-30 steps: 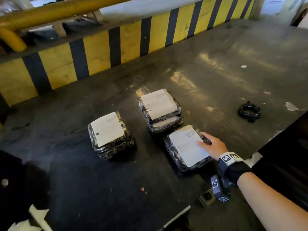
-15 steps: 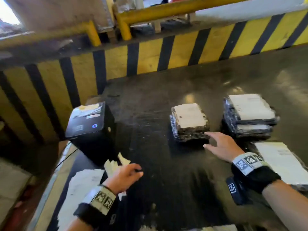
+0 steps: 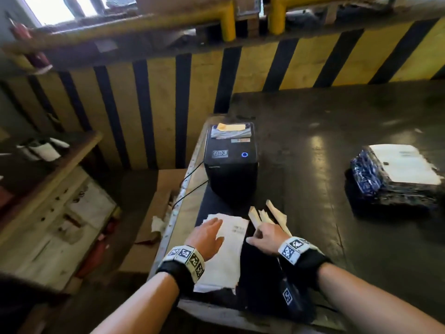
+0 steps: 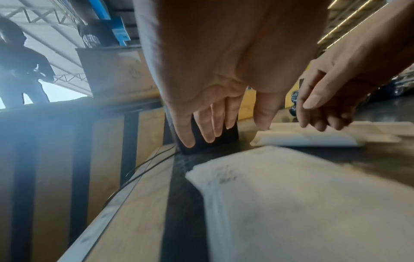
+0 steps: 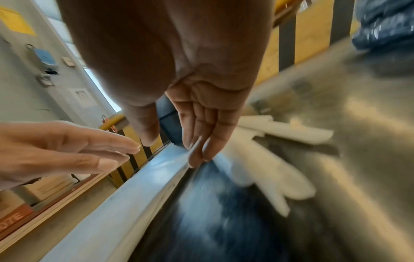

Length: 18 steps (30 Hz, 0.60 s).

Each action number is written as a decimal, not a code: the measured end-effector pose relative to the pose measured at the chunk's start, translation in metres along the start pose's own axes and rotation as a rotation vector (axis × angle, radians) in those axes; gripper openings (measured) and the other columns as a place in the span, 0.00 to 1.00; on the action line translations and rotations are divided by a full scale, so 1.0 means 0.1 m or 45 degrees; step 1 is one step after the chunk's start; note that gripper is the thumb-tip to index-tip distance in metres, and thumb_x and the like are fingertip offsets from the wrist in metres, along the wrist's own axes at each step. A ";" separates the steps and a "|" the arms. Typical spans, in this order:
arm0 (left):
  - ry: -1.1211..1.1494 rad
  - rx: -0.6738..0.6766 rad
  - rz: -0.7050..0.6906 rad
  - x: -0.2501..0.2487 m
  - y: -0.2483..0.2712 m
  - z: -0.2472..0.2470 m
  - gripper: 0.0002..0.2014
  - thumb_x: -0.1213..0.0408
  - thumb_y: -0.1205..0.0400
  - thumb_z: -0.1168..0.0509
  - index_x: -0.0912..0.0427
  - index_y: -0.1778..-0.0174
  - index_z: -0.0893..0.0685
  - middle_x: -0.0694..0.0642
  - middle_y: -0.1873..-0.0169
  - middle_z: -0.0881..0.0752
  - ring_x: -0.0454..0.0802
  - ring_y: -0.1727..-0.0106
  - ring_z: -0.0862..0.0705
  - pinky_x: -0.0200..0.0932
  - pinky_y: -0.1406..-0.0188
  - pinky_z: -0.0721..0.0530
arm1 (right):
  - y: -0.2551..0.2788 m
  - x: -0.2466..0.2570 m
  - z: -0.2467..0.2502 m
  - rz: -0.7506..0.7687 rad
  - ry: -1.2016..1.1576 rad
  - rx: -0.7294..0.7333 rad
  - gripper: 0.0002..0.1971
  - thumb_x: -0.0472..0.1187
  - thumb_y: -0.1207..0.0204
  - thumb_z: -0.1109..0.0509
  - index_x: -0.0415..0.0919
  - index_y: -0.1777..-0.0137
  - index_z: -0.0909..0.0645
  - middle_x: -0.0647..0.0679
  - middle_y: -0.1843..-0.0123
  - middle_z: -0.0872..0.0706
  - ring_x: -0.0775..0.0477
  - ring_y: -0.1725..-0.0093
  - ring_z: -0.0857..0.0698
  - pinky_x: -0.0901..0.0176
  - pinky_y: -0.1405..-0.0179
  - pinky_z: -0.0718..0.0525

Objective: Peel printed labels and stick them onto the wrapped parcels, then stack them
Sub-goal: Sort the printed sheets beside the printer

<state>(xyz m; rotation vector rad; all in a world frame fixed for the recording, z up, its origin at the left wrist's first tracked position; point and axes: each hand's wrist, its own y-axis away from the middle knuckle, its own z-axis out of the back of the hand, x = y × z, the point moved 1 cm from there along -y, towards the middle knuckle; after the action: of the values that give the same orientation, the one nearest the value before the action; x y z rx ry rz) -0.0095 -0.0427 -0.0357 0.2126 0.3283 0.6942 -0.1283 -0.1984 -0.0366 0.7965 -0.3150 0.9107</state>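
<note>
Labels (image 3: 225, 249) lay in a loose white stack at the near left corner of the desk (image 3: 313, 237), just in front of the black printer (image 3: 230, 162). The left hand (image 3: 208, 238) hovered over or rested on the stack's upper left part with fingers straight and slightly spread, gripping nothing; whether it touched the paper could not be told. The right hand (image 3: 265, 238) sat just beside the stack's right edge, fingers extended and relaxed, near a fan of curled backing strips (image 3: 272, 216), and held nothing either. In the right wrist view its fingertips (image 5: 197, 156) appeared to meet the stack's edge, though blur made that uncertain. A wrapped parcel (image 3: 395, 177), already bearing a white label, stood well apart to the right.

The sheets looked thin, light and floppy, likely to slide on one another, so one flat hand pinning the stack while the other lifted a single corner seemed the sensible hold. A corner or short edge would be the place to pinch, since the adhesive face, once peeled, would probably cling to fingers or fold onto itself. The parcel looked soft-skinned under glossy film, possibly slippery, best taken by its sides.
</note>
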 end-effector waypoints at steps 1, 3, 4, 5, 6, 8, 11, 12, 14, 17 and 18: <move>0.006 0.014 0.004 0.08 0.04 -0.03 0.26 0.56 0.14 0.43 0.58 0.20 0.38 0.55 0.19 0.36 0.55 0.22 0.31 0.48 0.24 0.32 | -0.05 0.04 -0.10 -0.034 -0.028 0.022 0.19 0.52 0.25 0.32 0.40 0.41 0.19 0.40 0.46 0.13 0.45 0.42 0.15 0.62 0.50 0.23; 0.025 0.037 0.014 0.20 0.08 -0.11 0.28 0.56 0.14 0.44 0.57 0.18 0.41 0.54 0.17 0.40 0.54 0.20 0.35 0.46 0.22 0.36 | -0.13 0.07 -0.25 -0.106 -0.053 0.070 0.16 0.55 0.25 0.33 0.42 0.61 0.18 0.38 0.48 0.10 0.42 0.45 0.12 0.58 0.50 0.18; 0.042 0.051 0.015 0.23 0.10 -0.15 0.28 0.55 0.14 0.44 0.57 0.18 0.42 0.54 0.17 0.42 0.53 0.19 0.36 0.46 0.21 0.37 | -0.18 0.08 -0.31 -0.134 -0.057 0.081 0.18 0.56 0.24 0.34 0.41 0.65 0.18 0.38 0.51 0.09 0.41 0.48 0.11 0.56 0.50 0.17; 0.055 0.068 0.019 0.24 0.11 -0.17 0.29 0.55 0.14 0.44 0.56 0.18 0.42 0.54 0.17 0.42 0.53 0.19 0.37 0.46 0.21 0.37 | -0.21 0.09 -0.34 -0.153 -0.059 0.078 0.20 0.56 0.24 0.35 0.40 0.66 0.17 0.39 0.52 0.09 0.42 0.50 0.11 0.55 0.50 0.16; 0.057 0.072 0.014 0.26 0.12 -0.20 0.29 0.55 0.14 0.44 0.56 0.18 0.42 0.54 0.17 0.42 0.54 0.19 0.36 0.47 0.21 0.36 | -0.24 0.11 -0.36 -0.161 -0.067 0.068 0.20 0.55 0.23 0.35 0.38 0.63 0.15 0.39 0.52 0.09 0.42 0.52 0.11 0.55 0.51 0.16; 0.055 0.085 0.004 0.25 0.13 -0.25 0.28 0.56 0.14 0.43 0.56 0.18 0.41 0.54 0.17 0.41 0.55 0.21 0.34 0.48 0.22 0.35 | -0.29 0.15 -0.40 -0.188 -0.052 0.050 0.21 0.55 0.22 0.35 0.35 0.52 0.14 0.39 0.49 0.09 0.42 0.51 0.11 0.55 0.53 0.17; 0.051 0.097 -0.001 0.25 0.14 -0.29 0.28 0.55 0.14 0.43 0.55 0.18 0.40 0.53 0.17 0.41 0.56 0.21 0.34 0.48 0.22 0.35 | -0.33 0.23 -0.44 -0.203 0.000 -0.013 0.19 0.54 0.23 0.35 0.38 0.46 0.17 0.41 0.45 0.12 0.42 0.46 0.14 0.60 0.60 0.25; 0.051 0.095 -0.009 0.25 0.14 -0.30 0.28 0.55 0.14 0.44 0.55 0.18 0.40 0.52 0.17 0.41 0.55 0.21 0.34 0.47 0.21 0.35 | -0.35 0.24 -0.46 -0.209 -0.005 -0.039 0.16 0.54 0.23 0.34 0.40 0.50 0.17 0.42 0.44 0.12 0.42 0.48 0.14 0.61 0.61 0.27; 0.056 0.089 -0.041 0.26 0.13 -0.32 0.27 0.56 0.14 0.44 0.55 0.18 0.39 0.52 0.17 0.40 0.53 0.20 0.35 0.46 0.21 0.37 | -0.36 0.25 -0.48 -0.200 -0.046 -0.096 0.11 0.50 0.22 0.35 0.47 0.64 0.24 0.43 0.48 0.13 0.44 0.55 0.18 0.63 0.67 0.29; 0.065 0.071 -0.077 0.28 0.14 -0.34 0.26 0.57 0.14 0.45 0.54 0.18 0.39 0.51 0.18 0.39 0.49 0.19 0.38 0.45 0.20 0.40 | -0.36 0.23 -0.50 -0.210 -0.103 -0.201 0.18 0.46 0.21 0.36 0.49 0.72 0.33 0.50 0.64 0.21 0.47 0.59 0.22 0.65 0.75 0.34; 0.066 0.058 -0.083 0.30 0.14 -0.34 0.26 0.57 0.14 0.45 0.54 0.18 0.39 0.51 0.18 0.39 0.49 0.19 0.38 0.45 0.19 0.41 | -0.35 0.22 -0.50 -0.193 -0.110 -0.222 0.18 0.46 0.21 0.37 0.49 0.73 0.33 0.50 0.66 0.22 0.47 0.60 0.22 0.64 0.76 0.34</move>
<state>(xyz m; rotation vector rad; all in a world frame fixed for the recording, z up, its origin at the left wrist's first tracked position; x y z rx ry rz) -0.0087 -0.0100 -0.0697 0.2268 0.3992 0.6285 -0.0908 -0.1615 -0.0747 0.6895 -0.3988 0.6973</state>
